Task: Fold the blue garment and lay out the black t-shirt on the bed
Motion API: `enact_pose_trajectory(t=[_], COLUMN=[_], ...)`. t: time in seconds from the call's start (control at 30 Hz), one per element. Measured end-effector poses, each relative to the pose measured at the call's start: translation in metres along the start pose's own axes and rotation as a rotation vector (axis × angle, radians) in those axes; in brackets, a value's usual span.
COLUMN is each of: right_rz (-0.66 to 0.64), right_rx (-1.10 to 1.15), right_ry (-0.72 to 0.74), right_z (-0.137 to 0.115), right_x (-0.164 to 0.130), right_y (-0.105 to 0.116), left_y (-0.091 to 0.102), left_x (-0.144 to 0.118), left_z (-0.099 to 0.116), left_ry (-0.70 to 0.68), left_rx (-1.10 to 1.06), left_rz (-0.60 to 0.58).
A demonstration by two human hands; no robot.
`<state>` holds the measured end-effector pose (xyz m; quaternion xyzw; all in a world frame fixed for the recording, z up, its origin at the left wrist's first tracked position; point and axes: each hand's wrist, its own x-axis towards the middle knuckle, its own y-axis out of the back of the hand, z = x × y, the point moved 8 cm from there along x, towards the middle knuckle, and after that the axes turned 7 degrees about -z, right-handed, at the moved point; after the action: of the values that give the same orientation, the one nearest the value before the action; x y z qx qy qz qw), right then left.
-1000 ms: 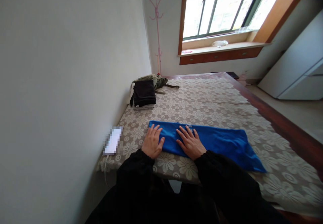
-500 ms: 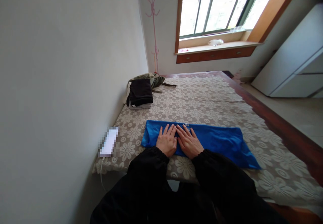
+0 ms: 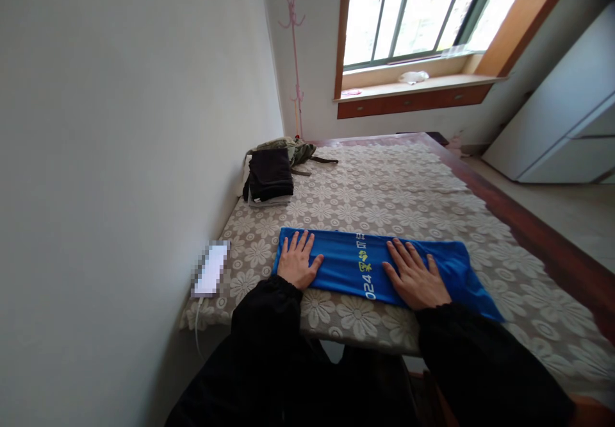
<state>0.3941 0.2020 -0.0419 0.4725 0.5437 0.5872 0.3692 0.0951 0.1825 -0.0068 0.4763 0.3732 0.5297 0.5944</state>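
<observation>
On the bed, both hands — left hand, right hand — press flat, fingers spread, on a folded blue garment — perhaps a shirt.

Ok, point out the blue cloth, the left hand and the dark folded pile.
blue cloth (image 3: 346,263), head view, on the bare middle between the hands.
left hand (image 3: 296,263), head view, on the back of the hand.
dark folded pile (image 3: 270,174), head view, on its top black layer.

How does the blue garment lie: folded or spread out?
Folded: the blue garment forms a narrow flat strip, both hands pressed flat on it.
</observation>
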Motion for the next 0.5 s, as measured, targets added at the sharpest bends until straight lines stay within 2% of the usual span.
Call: enact_pose_trajectory(t=[0.17, 0.23, 0.33, 0.5], right_rz=[-0.027, -0.052, -0.067, -0.029], right_rx=[-0.013, 0.001, 0.014, 0.035], right_ry=[-0.081, -0.136, -0.134, -0.134], right_z=[0.078, 0.099, 0.107, 0.096], right_x=[-0.02, -0.024, -0.024, -0.023], right_y=[-0.007, -0.011, -0.014, -0.005], left_y=[0.008, 0.009, 0.01, 0.011], left_x=[-0.007, -0.009, -0.011, -0.01], left_z=[-0.025, -0.028, -0.027, -0.024], left_ry=[0.052, 0.06, 0.058, 0.045], left_rx=[0.002, 0.006, 0.011, 0.02], left_rz=[0.024, 0.029, 0.028, 0.001])
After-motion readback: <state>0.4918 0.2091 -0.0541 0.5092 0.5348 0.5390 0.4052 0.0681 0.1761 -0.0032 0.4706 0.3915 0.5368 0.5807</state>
